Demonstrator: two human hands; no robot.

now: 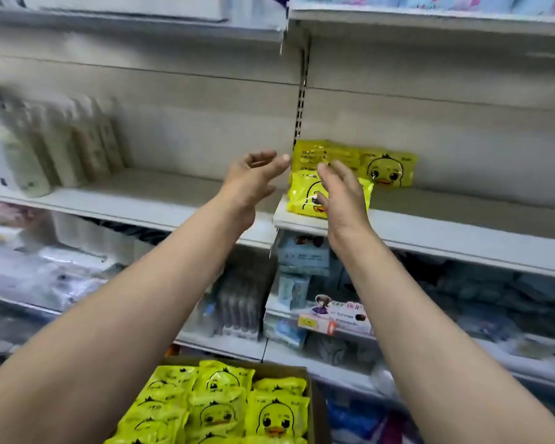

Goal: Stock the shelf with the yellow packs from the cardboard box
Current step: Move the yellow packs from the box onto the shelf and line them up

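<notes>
Yellow duck-face packs (330, 174) lean at the shelf's (462, 232) left end; more fill the cardboard box (316, 408).

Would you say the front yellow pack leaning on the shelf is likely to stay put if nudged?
Probably not. The front yellow pack stands tilted at the shelf edge, so it may topple. Its glossy, crinkled film suggests a soft, slippery, light pouch.

The yellow packs (386, 169) on the pale grey shelf (462, 232) bore black-outlined duck faces with orange bills. Below the shelf, more yellow packs of the same print (225, 408) filled the brown cardboard box (314, 398). Left on the shelf stood whitish-green bottles (20, 161).
</notes>
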